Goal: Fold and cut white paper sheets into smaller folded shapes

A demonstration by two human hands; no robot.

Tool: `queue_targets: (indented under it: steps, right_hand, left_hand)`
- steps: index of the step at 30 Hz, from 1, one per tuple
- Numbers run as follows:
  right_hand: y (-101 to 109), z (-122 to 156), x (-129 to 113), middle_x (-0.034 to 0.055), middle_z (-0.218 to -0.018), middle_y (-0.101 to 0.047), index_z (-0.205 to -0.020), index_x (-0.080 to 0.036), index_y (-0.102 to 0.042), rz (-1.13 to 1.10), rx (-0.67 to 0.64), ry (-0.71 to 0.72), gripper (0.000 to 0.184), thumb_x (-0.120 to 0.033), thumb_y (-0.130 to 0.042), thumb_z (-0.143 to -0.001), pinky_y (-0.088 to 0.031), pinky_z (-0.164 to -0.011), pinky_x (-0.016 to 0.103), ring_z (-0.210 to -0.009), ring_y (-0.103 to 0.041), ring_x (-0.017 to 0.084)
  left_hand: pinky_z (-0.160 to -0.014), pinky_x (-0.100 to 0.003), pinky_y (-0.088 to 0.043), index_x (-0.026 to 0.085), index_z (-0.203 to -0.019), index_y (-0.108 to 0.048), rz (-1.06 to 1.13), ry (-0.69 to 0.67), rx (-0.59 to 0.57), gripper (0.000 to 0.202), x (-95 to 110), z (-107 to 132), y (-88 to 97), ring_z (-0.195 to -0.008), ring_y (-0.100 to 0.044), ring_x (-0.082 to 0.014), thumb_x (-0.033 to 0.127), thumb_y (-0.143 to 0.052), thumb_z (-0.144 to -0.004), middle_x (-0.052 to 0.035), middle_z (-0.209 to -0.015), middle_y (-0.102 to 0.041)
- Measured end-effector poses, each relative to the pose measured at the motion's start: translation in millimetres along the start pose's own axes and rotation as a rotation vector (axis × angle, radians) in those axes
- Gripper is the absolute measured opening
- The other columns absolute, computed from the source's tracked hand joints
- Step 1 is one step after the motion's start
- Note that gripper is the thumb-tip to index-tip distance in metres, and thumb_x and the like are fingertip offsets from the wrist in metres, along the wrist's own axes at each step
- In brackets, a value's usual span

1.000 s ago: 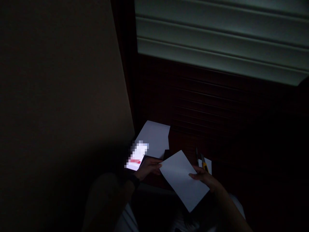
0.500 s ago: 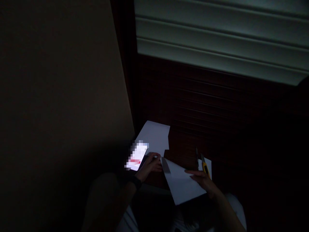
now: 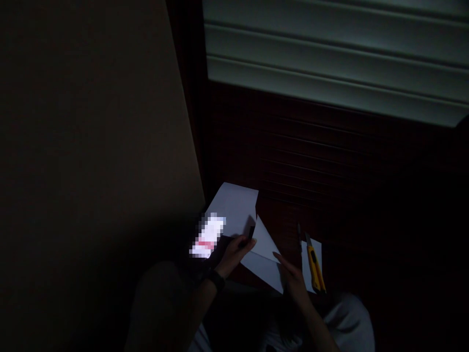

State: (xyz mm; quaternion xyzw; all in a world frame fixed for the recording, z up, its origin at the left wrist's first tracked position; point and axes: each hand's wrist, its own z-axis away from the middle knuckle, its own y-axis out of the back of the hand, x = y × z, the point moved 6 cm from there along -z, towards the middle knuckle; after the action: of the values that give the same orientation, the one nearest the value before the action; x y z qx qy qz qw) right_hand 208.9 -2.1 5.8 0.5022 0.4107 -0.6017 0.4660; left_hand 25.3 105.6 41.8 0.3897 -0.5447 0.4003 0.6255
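Note:
The scene is very dark. A white sheet of paper (image 3: 264, 252) lies folded over on the dark wooden table (image 3: 282, 220). My left hand (image 3: 234, 254) pinches the paper's left edge, fingers closed, beside a lit phone (image 3: 207, 237). The fingers of my right hand (image 3: 291, 279) lie stretched along the paper's lower right edge, pressing it down. A yellow utility knife (image 3: 314, 268) rests on a small white sheet just to the right of that hand.
Another white sheet (image 3: 234, 205) lies further back on the table. A dark pen-like tool (image 3: 299, 234) lies beside the knife. A beige wall (image 3: 91, 146) stands at the left, and a pale window blind (image 3: 330, 58) hangs above dark panelling.
The paper was held up flat in both hands; it has come down onto the table and now lies folded over. My right hand moved left and down along its edge.

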Motion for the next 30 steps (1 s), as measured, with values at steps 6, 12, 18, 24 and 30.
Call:
queue_targets:
  steps: [6,12,18,24,30]
  right_hand:
    - [-0.5,2.0,-2.7,0.0048,-0.122,-0.058,-0.117,-0.024,-0.059,-0.019,-0.029,-0.007,0.053,-0.056,-0.056,-0.075,-0.032,-0.099,0.042,-0.115,-0.048,0.028]
    - [-2.5,5.7,-8.5,0.0048,-0.117,-0.061,-0.113,-0.024,-0.062,-0.022,-0.046,-0.028,0.054,-0.055,-0.063,-0.069,-0.033,-0.098,0.043,-0.113,-0.049,0.030]
    - [-7.1,12.2,-26.4,0.0067,-0.126,-0.053,-0.135,-0.030,-0.034,-0.303,-0.103,-0.085,0.082,-0.051,-0.069,-0.064,-0.039,-0.091,0.044,-0.114,-0.049,0.030]
    - [-4.4,-5.0,-25.6,0.0091,-0.126,-0.053,-0.138,-0.029,-0.027,-0.250,0.000,-0.086,0.082,-0.051,-0.066,-0.069,-0.041,-0.091,0.043,-0.113,-0.050,0.029]
    - [-17.6,-29.3,-34.5,0.0076,-0.117,-0.059,-0.133,-0.025,-0.035,-0.149,-0.030,0.071,0.084,-0.035,-0.076,-0.060,-0.042,-0.091,0.043,-0.105,-0.055,0.027]
  left_hand:
    - [-0.059,-0.022,-0.038,0.016,-0.068,-0.058,-0.037,-0.063,0.088,0.037,-10.8,-8.2,-12.2,-0.066,-0.052,-0.0147,0.053,-0.060,-0.069,0.0006,-0.068,-0.056]
    - [-0.057,-0.022,-0.039,0.016,-0.065,-0.058,0.014,-0.015,0.064,0.039,-14.0,-16.3,-17.7,-0.065,-0.055,-0.0157,0.054,-0.063,-0.066,0.0004,-0.066,-0.059]
    - [-0.054,-0.023,-0.040,0.016,-0.064,-0.056,0.107,0.021,0.038,0.037,-20.2,-16.6,-20.2,-0.062,-0.057,-0.0162,0.051,-0.065,-0.065,-0.0006,-0.064,-0.060]
    - [-0.051,-0.022,-0.037,0.015,-0.063,-0.057,0.047,0.032,-0.089,0.036,-34.7,-12.8,-43.5,-0.059,-0.055,-0.0149,0.049,-0.069,-0.061,-0.0008,-0.062,-0.060]
    - [-0.055,-0.023,-0.039,0.015,-0.065,-0.058,-0.043,-0.070,-0.007,0.037,-24.0,-12.2,-42.1,-0.062,-0.055,-0.0143,0.052,-0.057,-0.072,-0.0007,-0.063,-0.060]
